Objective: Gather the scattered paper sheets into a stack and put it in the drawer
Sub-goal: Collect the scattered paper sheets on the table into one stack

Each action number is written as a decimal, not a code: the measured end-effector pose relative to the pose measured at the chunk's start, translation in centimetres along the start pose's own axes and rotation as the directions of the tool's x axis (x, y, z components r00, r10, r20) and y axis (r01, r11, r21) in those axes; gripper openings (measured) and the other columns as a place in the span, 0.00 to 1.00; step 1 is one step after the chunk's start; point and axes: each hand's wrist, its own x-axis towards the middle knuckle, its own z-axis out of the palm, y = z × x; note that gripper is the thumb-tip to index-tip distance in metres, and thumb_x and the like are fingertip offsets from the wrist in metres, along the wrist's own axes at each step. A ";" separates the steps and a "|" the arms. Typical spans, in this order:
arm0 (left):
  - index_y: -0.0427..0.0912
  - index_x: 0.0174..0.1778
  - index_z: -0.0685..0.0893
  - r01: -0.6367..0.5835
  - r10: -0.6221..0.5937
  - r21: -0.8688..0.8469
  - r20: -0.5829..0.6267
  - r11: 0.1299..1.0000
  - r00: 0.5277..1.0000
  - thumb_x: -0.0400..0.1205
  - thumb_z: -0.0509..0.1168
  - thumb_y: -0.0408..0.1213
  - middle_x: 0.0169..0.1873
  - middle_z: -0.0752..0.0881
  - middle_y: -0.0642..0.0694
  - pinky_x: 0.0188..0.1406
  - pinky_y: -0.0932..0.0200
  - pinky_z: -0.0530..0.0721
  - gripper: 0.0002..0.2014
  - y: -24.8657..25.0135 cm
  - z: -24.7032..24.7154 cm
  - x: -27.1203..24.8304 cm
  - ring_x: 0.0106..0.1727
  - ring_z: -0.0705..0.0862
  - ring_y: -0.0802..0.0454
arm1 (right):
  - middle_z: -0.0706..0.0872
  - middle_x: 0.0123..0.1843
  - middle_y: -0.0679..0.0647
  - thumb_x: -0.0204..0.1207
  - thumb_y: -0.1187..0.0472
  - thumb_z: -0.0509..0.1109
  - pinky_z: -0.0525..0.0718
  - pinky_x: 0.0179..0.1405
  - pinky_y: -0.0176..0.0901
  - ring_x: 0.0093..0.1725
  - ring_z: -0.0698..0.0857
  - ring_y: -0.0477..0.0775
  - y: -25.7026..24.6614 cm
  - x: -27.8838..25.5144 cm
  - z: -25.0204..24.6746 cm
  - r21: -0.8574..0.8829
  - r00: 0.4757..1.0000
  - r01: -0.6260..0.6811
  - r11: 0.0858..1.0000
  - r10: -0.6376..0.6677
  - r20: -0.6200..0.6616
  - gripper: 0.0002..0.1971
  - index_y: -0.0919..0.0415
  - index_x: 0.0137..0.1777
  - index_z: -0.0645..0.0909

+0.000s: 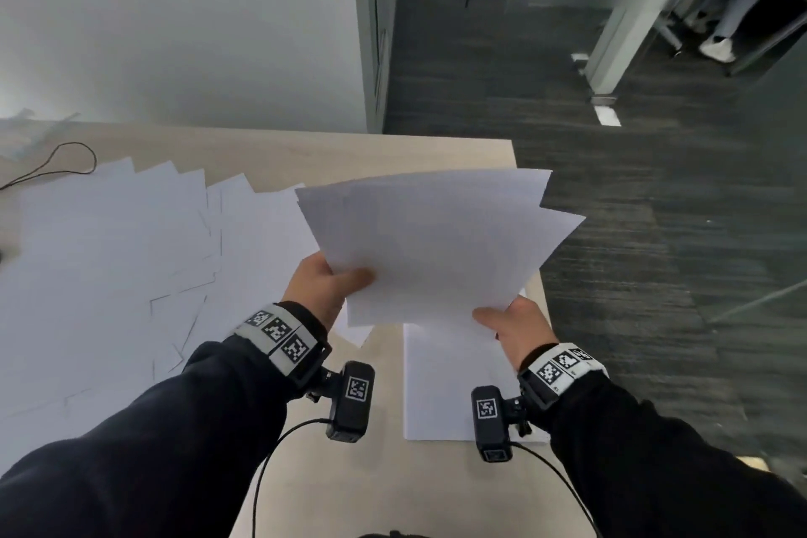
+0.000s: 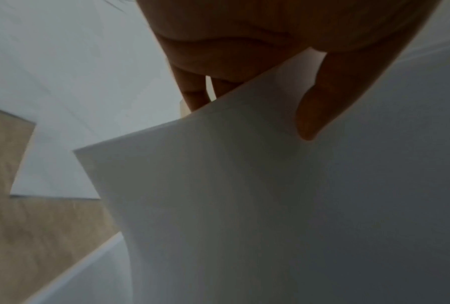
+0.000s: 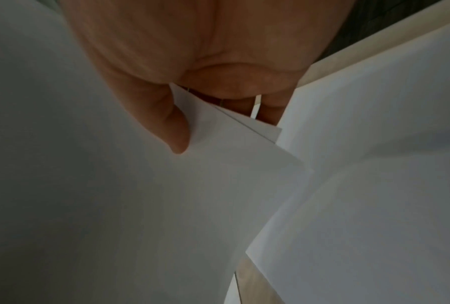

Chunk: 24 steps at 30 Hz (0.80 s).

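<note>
Head view: left hand and right hand both pinch lifted paper sheets — thumbs on top. More scattered sheets cover the wooden desk.

Held sheets: plain white paper, matt, smooth, thin enough to bow. Loose sheets on bench, same paper. Bench: pale wood-grain top, matt, looks laminate. Floor: dark grey carpet, rough ribbed weave. Sleeves: dark matt cloth.
</note>
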 end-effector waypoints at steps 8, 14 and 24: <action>0.53 0.57 0.81 0.077 -0.090 0.308 0.030 0.948 0.995 0.81 0.70 0.39 0.48 0.87 0.59 0.45 0.64 0.77 0.10 -4.0 0.5 -0.7 0.52 0.85 0.57 | 0.90 0.45 0.46 0.80 0.63 0.66 0.82 0.42 0.39 0.47 0.88 0.47 1.0 0.4 0.3 -0.144 1.000 0.005 0.990 -0.002 0.017 0.07 0.50 0.46 0.84; 0.54 0.70 0.78 0.209 -0.181 0.703 -0.115 0.679 0.977 0.80 0.69 0.49 0.69 0.78 0.53 0.62 0.58 0.75 0.22 -9.0 -3.3 2.0 0.66 0.79 0.51 | 0.91 0.45 0.54 0.75 0.64 0.63 0.86 0.41 0.43 0.43 0.88 0.55 1.8 1.8 -0.8 -0.096 0.980 -0.121 0.988 0.103 -0.171 0.09 0.57 0.49 0.85; 0.57 0.85 0.42 0.404 -0.301 0.836 -0.304 0.370 0.904 0.70 0.65 0.71 0.85 0.35 0.53 0.80 0.30 0.53 0.55 -12.1 -4.5 5.4 0.86 0.37 0.44 | 0.87 0.43 0.49 0.76 0.66 0.61 0.79 0.41 0.42 0.43 0.84 0.54 3.4 3.2 -0.9 -0.155 0.939 -0.226 0.962 0.173 -0.297 0.10 0.50 0.47 0.80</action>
